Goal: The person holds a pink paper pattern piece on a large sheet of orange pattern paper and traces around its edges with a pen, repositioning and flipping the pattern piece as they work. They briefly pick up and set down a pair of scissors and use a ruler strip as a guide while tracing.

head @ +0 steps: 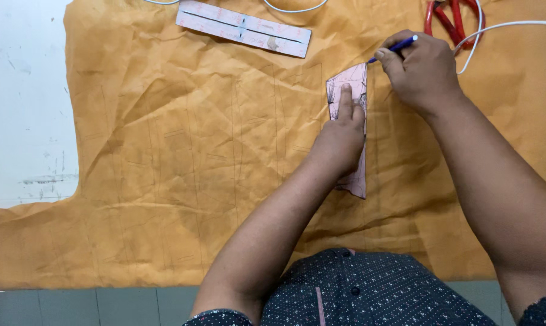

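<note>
White table point(19, 90); crumpled orange fabric point(194, 151) spread flat across it.

No packages, labels, signs or screens show anywhere in this view, neither on the tabletop point(19, 108) nor near the hands, so of that kind there is nothing at all to tell here

surface: white table top point(19, 108), scuffed with grey marks, bare to the left of the orange cloth point(182, 157) | floor: grey-green tiles point(104, 305) below the cloth's near edge | light: even, soft, no hard shadows
</note>
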Demonstrator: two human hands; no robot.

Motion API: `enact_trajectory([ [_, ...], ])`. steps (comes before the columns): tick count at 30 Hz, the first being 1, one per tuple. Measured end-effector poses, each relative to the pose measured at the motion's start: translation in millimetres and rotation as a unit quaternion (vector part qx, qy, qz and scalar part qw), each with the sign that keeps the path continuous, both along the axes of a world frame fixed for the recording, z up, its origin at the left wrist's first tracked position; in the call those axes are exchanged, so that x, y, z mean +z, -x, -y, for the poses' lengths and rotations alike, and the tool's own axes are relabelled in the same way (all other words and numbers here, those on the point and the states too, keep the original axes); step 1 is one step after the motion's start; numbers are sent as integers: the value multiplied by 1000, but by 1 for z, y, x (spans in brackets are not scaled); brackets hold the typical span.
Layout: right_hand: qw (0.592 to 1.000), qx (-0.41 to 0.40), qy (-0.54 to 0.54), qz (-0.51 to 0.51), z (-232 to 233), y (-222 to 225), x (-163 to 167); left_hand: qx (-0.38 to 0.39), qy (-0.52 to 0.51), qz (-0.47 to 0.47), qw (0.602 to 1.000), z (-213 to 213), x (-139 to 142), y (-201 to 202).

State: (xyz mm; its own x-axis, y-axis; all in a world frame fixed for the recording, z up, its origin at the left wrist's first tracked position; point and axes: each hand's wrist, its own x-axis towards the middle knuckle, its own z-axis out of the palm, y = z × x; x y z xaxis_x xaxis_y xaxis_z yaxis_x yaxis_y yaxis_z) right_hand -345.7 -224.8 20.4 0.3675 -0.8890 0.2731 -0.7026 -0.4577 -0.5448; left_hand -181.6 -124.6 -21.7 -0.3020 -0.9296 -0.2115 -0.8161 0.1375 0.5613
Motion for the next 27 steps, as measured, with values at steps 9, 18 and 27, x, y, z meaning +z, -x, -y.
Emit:
enact_trajectory([
  [9,994,-46,-74,64,-56,2,3,-32,21,22,999,-1,-1,-5],
  [18,989,-51,-102,95,-69,3,5,-26,-8,10,1000,-4,8,-7],
  [27,989,-46,-123,71,-140,13,14,-27,-6,-1,1000,-4,12,-11],
])
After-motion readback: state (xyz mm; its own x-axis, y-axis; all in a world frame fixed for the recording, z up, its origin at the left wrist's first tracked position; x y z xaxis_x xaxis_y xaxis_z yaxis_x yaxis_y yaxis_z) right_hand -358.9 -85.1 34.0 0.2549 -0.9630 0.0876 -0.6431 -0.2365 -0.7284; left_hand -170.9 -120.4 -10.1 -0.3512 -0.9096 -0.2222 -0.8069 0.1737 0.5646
